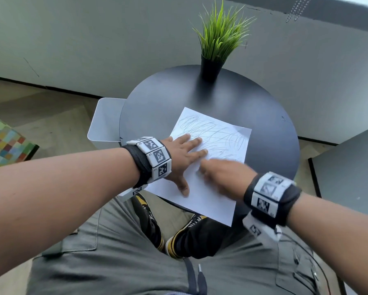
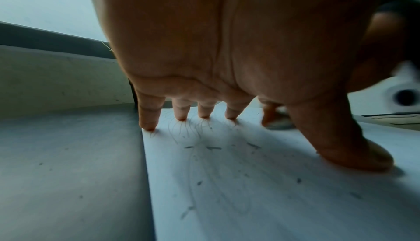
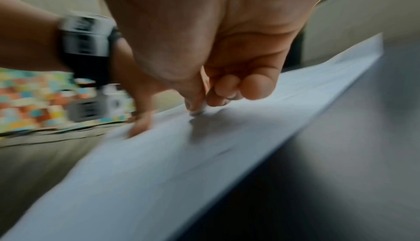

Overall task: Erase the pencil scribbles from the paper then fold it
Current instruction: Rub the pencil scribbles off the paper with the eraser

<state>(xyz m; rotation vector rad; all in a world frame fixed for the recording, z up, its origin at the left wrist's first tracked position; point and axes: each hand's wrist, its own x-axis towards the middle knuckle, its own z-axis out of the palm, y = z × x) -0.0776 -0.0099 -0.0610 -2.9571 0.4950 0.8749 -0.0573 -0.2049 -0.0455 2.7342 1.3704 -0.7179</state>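
A white sheet of paper [image 1: 202, 188] lies on the round dark table [image 1: 264, 116], its near corner hanging over the edge. Pencil scribbles [image 1: 213, 133] cover its far half; the near half looks blank. My left hand [image 1: 184, 155] lies flat on the paper [image 2: 250, 200] with its fingers [image 2: 149, 119] spread, pressing it down. My right hand [image 1: 223, 173], blurred by motion, pinches a small pale eraser [image 3: 198, 111] and holds its tip against the paper [image 3: 159, 164]. Dark eraser crumbs [image 2: 213, 148] lie scattered on the sheet.
A grass plant in a black pot [image 1: 210, 69] stands at the table's far edge. A white tray-like shelf [image 1: 106, 122] sticks out at the table's left. A checkered colourful seat [image 1: 4, 141] is at far left. My legs and shoes [image 1: 179, 235] are below.
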